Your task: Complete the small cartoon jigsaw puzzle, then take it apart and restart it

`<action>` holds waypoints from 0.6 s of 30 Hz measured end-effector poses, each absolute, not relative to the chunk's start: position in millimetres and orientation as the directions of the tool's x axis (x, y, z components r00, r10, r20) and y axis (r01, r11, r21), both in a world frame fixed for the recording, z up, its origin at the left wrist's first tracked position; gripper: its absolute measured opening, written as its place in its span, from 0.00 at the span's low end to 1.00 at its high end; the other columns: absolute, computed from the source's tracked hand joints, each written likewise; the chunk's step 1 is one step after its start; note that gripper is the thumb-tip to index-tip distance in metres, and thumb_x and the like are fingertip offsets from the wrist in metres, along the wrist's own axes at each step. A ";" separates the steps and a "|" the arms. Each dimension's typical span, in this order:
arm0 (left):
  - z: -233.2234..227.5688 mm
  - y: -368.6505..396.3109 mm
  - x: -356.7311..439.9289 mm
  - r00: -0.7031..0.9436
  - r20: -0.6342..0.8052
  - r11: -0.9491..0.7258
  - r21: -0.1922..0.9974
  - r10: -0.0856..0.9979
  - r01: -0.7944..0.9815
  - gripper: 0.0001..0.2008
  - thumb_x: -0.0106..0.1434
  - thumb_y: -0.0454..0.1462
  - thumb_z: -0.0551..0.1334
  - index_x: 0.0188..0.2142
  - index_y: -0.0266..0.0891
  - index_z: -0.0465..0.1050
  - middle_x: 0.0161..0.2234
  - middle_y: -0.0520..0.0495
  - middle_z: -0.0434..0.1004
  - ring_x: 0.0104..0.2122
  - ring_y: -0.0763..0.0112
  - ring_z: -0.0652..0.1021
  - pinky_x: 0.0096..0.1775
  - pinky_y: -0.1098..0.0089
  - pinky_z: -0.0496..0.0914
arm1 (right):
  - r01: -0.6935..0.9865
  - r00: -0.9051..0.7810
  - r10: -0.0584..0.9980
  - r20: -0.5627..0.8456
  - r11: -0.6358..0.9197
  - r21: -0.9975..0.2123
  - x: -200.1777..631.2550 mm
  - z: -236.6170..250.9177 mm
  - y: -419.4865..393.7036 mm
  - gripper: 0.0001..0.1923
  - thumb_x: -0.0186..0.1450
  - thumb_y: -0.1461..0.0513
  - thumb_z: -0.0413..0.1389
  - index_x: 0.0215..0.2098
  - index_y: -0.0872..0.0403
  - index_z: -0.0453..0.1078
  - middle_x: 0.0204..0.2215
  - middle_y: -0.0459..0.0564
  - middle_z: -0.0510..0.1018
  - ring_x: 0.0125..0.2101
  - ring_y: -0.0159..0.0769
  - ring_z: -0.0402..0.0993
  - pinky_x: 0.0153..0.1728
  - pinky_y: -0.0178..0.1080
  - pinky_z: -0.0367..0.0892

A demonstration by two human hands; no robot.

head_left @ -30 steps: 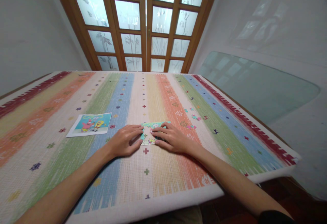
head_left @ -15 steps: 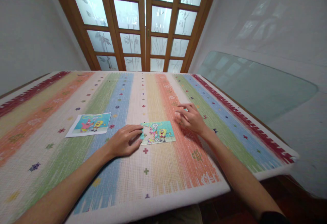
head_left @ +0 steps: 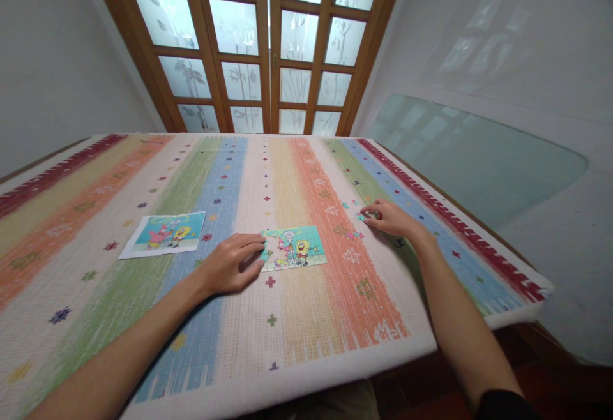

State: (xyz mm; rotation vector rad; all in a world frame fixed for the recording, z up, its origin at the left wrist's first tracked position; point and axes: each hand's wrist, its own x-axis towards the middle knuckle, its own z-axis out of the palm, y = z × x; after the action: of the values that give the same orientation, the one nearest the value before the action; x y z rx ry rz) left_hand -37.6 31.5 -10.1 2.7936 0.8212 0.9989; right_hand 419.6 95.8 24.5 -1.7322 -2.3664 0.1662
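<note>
A nearly whole cartoon jigsaw puzzle (head_left: 302,251) lies flat on the striped tablecloth, with a pale gap in its left part. My left hand (head_left: 235,263) rests at its left edge, fingertips and thumb holding that edge. To the right, my right hand (head_left: 390,217) pinches at a small teal puzzle piece (head_left: 360,216), partly hidden by the fingertips. Loose pieces lie close by: a pink and teal cluster (head_left: 355,235) below, and a teal piece (head_left: 345,205) to the left.
A printed reference picture (head_left: 167,233) of the same cartoon lies left of my left hand. The striped tablecloth (head_left: 306,318) covers the table. Beyond stand wooden glazed doors (head_left: 268,62), and a glass panel (head_left: 479,152) leans by the right wall.
My right hand has moved right, away from the puzzle, and closed its fingertips at a loose piece, uncovering other pieces. My left hand stays at the puzzle's edge.
</note>
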 end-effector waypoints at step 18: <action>-8.0 30.7 -37.3 0.652 0.565 -0.855 0.226 0.506 0.468 0.12 0.68 0.37 0.61 0.49 0.38 0.77 0.48 0.38 0.83 0.50 0.56 0.82 0.51 0.54 0.78 | 0.875 -0.368 0.929 0.038 0.360 -0.324 421.6 22.9 101.3 0.13 0.64 0.55 0.61 0.44 0.51 0.79 0.38 0.54 0.79 0.31 0.38 0.72 0.38 0.41 0.68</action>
State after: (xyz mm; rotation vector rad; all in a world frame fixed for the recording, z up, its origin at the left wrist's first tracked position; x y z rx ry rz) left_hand -37.3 30.7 -8.0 2.8008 0.8262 0.9855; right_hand 421.6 101.3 22.9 -1.6235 -2.4063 0.3689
